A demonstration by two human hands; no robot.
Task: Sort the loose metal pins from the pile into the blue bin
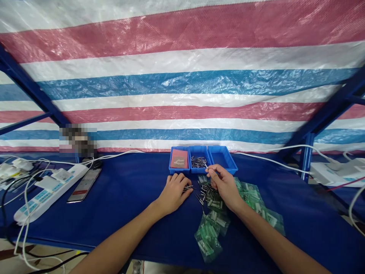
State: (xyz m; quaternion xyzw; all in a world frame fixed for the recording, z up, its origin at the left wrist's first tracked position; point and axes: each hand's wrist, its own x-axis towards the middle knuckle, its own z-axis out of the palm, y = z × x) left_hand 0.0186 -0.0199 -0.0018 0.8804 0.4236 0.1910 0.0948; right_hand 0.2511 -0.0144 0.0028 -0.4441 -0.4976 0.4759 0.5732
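Note:
My left hand (pixel 172 194) rests on the blue table, fingers curled. Between its thumb and forefinger are several thin metal pins (pixel 188 187). My right hand (pixel 224 185) is raised by the front edge of the middle blue bin (pixel 199 171), pinching what looks like one slim metal pin (pixel 207 166). More such pins lie inside that bin. A loose pile of metal pins (pixel 201 196) spreads on the table between my hands. Small green plastic packets (pixel 207 238) with pale labels lie beside the pile and partly under my right forearm.
The left blue bin (pixel 170 167) holds a pink sheet or packet; a right blue bin (pixel 234 168) adjoins the middle one. At left are a phone (pixel 84 185), a white power strip (pixel 49 198) and tangled cables. Striped sheeting (pixel 182 83) hangs behind, between blue frame posts.

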